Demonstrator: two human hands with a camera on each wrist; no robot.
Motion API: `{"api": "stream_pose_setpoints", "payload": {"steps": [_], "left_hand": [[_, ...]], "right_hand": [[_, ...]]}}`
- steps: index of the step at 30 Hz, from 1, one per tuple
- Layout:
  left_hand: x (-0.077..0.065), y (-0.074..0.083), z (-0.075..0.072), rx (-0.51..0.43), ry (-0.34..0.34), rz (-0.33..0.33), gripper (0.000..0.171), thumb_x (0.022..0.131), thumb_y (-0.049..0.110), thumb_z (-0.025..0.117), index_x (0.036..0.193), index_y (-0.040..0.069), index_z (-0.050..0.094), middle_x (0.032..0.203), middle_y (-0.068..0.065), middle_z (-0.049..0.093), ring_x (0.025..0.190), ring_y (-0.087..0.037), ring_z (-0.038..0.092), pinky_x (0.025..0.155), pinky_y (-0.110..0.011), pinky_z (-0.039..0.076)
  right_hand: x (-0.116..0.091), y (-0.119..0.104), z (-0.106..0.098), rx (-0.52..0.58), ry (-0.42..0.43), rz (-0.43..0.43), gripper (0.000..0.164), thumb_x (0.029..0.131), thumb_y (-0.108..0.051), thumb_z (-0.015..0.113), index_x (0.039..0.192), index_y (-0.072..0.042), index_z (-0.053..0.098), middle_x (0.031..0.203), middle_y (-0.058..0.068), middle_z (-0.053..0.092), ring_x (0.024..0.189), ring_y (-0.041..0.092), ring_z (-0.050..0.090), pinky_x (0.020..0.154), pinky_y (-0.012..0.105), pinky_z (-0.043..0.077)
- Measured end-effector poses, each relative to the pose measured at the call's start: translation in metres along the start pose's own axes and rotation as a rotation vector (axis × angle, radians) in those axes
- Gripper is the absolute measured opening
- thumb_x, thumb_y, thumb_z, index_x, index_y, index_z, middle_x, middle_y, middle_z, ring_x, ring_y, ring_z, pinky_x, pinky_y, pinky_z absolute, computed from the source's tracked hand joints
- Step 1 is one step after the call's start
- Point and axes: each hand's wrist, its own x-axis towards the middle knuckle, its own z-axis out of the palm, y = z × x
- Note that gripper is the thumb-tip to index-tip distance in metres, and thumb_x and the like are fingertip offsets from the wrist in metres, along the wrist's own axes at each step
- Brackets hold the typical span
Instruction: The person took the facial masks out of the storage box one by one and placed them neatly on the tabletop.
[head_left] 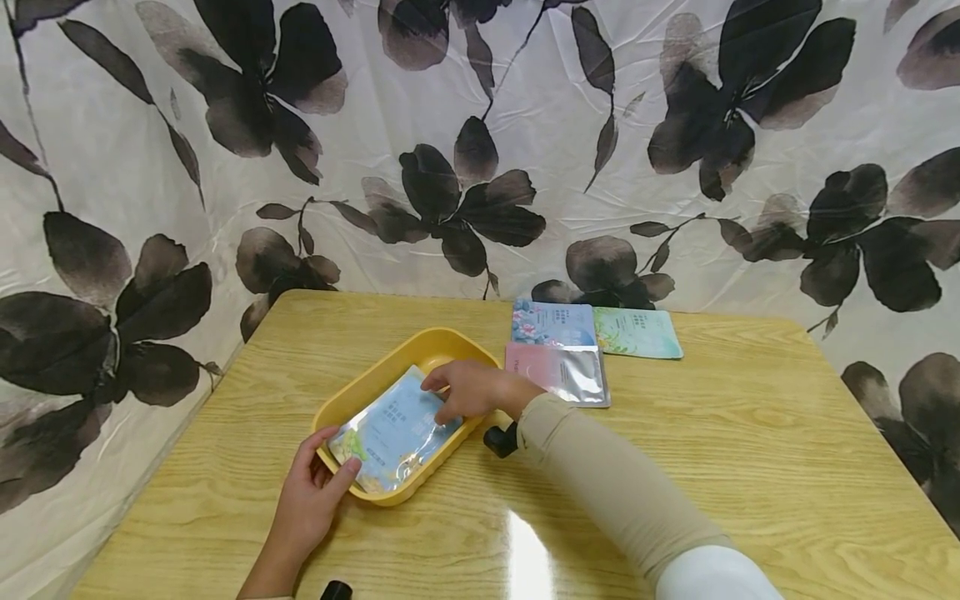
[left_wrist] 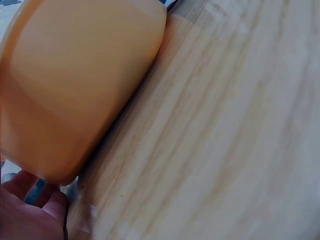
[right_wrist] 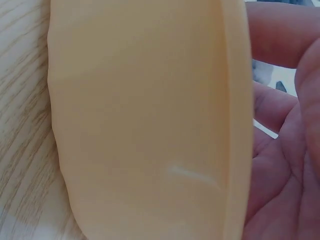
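The left hand (head_left: 307, 492) grips the near-left end of the yellow basket (head_left: 433, 357), thumb over the rim, probably to steady it. Inside, a pale-blue sachet (head_left: 397, 425) lies lengthwise, presumably because it fits best that way. The right hand (head_left: 476, 390) reaches over the right side with bent fingers at the sachet; whether they pinch it cannot be told. Three more sachets (head_left: 558, 367) lie flat at far right.

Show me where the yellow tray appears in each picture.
Head: yellow tray, left of centre, below the middle.
Left wrist: its outer wall fills most of the upper left.
Right wrist: its side and rim fill the middle, top to bottom.
Shared landmark: the wood-grain tabletop.
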Motion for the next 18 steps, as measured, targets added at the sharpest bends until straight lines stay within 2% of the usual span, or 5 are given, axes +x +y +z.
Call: {"api": "stream_pose_setpoints", "payload": {"steps": [6, 12, 18], "left_hand": [[-0.0008, 0.0003, -0.0007, -0.007, -0.005, 0.004, 0.058, 0.1, 0.013, 0.063, 0.147, -0.002, 0.032, 0.15, -0.03, 0.029, 0.141, -0.043, 0.028, 0.092, 0.0, 0.031], [-0.0013, -0.0001, -0.0004, -0.023, -0.002, -0.008, 0.058, 0.1, 0.012, 0.063, 0.146, -0.003, 0.032, 0.15, -0.03, 0.029, 0.141, -0.042, 0.028, 0.092, -0.001, 0.032], [-0.0003, -0.0009, -0.0007, -0.016, -0.002, -0.005, 0.057, 0.1, 0.012, 0.064, 0.146, -0.003, 0.033, 0.15, -0.029, 0.029, 0.141, -0.041, 0.028, 0.094, -0.001, 0.031]], "right_hand": [[0.0, -0.0025, -0.0003, -0.031, -0.003, -0.001, 0.051, 0.088, -0.016, 0.08, 0.135, -0.01, 0.062, 0.136, 0.001, 0.062, 0.122, 0.015, 0.056, 0.1, 0.024, 0.045], [-0.0008, -0.005, -0.0005, -0.033, 0.002, -0.003, 0.048, 0.089, -0.016, 0.078, 0.134, -0.011, 0.063, 0.136, 0.001, 0.061, 0.124, 0.017, 0.054, 0.103, 0.027, 0.043], [-0.0011, -0.0071, -0.0003, -0.057, 0.025, 0.0, 0.046, 0.088, -0.019, 0.079, 0.132, -0.013, 0.066, 0.133, 0.001, 0.062, 0.114, 0.015, 0.056, 0.101, 0.028, 0.045]]}}
